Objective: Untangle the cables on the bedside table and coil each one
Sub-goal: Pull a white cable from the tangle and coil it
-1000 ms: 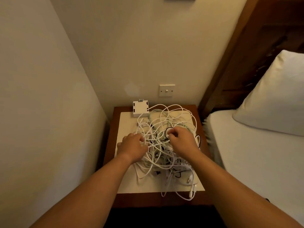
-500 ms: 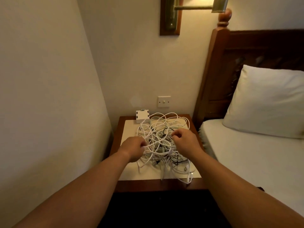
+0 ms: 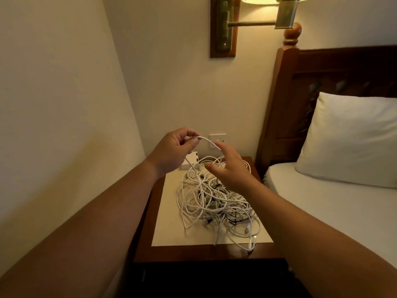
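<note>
Above the bedside table, the left hand pinches one white cable and holds it up, likely to pull it free from the pile of cables on the table. The right hand is open, fingers loose, beside that cable. A moment ago both hands were down in the pile.

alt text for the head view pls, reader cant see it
A person's left hand pinches one white cable held up above a tangled pile of cables on a wooden bedside table, while the open right hand reaches toward it. A bed with a white pillow stands to the right, a lit wall lamp above.
</note>
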